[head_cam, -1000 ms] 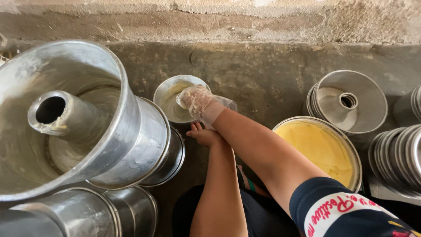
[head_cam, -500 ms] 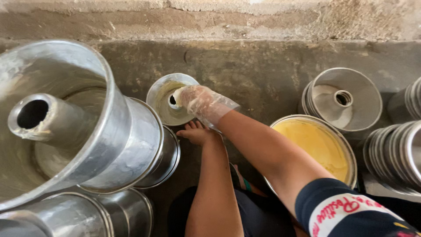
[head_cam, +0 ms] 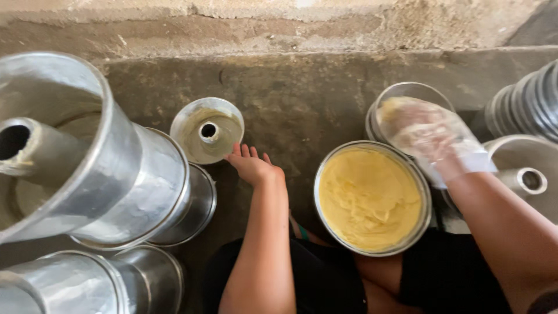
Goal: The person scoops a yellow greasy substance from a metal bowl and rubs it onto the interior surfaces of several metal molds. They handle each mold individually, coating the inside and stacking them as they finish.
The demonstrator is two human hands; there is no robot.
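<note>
At far left, a stack of big tube pans fills the view on the dark floor. Right of centre sits a round tin of yellow batter. Above it, the right hand, in a clear plastic glove, hovers with fingers loosely spread between the tin and an empty tube pan; it looks blurred. A small greased tube pan stands by the stack. Bare left hand lies flat, fingertips touching its rim.
</note>
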